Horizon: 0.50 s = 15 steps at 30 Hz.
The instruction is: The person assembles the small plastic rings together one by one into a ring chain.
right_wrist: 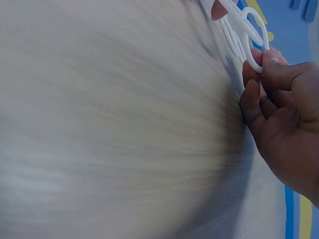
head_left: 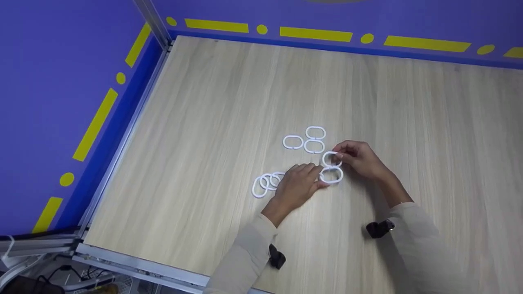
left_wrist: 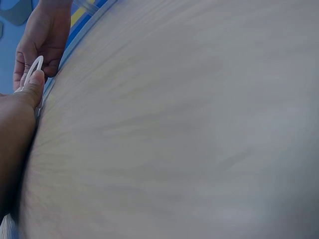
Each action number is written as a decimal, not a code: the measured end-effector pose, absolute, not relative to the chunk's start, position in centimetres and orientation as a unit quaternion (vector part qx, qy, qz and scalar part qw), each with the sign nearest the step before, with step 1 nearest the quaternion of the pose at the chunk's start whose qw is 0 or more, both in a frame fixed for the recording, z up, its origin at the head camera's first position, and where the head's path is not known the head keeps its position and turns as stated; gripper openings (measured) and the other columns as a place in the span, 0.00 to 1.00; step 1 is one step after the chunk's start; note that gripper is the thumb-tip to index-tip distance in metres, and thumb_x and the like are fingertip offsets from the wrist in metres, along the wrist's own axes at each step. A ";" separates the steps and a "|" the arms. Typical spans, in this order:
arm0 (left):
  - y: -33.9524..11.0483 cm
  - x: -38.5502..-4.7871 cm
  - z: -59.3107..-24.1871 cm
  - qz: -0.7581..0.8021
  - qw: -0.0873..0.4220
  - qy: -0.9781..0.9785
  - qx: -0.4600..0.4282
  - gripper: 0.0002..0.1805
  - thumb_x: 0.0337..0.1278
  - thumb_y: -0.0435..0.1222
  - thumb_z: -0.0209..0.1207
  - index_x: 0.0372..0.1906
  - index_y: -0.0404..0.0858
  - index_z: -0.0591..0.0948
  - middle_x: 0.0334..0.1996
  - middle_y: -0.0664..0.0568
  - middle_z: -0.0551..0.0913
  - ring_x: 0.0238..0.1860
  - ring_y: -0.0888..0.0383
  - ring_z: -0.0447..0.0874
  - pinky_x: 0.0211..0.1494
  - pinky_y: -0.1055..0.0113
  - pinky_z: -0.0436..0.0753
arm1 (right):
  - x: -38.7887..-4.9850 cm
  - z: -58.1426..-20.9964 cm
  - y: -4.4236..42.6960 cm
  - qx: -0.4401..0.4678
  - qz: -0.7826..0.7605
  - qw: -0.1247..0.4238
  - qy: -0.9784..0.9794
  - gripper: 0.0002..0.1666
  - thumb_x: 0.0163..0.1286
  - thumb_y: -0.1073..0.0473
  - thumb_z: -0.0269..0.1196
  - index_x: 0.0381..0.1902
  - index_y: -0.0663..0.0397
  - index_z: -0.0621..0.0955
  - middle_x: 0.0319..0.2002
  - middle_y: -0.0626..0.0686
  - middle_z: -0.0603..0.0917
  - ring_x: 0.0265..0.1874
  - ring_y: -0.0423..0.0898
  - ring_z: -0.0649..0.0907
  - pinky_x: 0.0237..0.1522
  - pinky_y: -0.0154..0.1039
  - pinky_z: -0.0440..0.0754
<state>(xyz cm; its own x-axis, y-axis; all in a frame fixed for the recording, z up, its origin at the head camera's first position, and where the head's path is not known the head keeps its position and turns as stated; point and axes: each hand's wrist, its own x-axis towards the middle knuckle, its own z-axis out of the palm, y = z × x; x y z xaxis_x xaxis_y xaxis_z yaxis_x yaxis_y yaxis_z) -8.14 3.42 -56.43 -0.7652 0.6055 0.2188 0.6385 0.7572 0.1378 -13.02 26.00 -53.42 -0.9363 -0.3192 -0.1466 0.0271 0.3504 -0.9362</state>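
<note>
My left hand (head_left: 297, 184) pinches a white oval chain link (head_left: 331, 182) by its left side. Directly above it, a second white link (head_left: 324, 159) is pinched between the thumb and fingers of my right hand (head_left: 361, 159). The two links meet where their long sides come together; in the right wrist view, the right hand's link (right_wrist: 267, 37) appears to cross the other link (right_wrist: 239, 20). Several joined links form a short chain (head_left: 254, 188) that runs partly beneath my left hand, which hides its right end.
Beyond the hands lie three separate white links: one on the left (head_left: 284, 141), one at the back (head_left: 316, 127) and one just in front of it (head_left: 314, 152). All are on a wood-grain table (head_left: 204, 143). Blue panels (head_left: 261, 12) with yellow markings border its back and left.
</note>
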 end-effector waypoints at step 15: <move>3.4 -8.0 -56.3 -0.105 0.086 -0.931 -0.338 0.29 0.69 0.62 0.47 0.57 0.47 0.80 0.40 0.60 0.84 0.44 0.62 0.85 0.46 0.69 0.79 | -12.8 -53.7 26.1 -0.085 -0.597 0.146 0.784 0.11 0.70 0.74 0.60 0.46 0.81 0.79 0.31 0.35 0.87 0.33 0.29 0.85 0.35 0.25 0.79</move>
<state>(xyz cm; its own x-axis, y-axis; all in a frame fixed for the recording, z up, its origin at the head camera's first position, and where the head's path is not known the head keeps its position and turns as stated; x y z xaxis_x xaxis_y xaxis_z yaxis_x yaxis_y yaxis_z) -8.03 3.35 -56.31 -0.7572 0.6107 0.2317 0.6469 0.7503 0.1363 -12.80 26.08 -53.74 -0.9426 -0.3087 -0.1275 0.0409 0.2720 -0.9614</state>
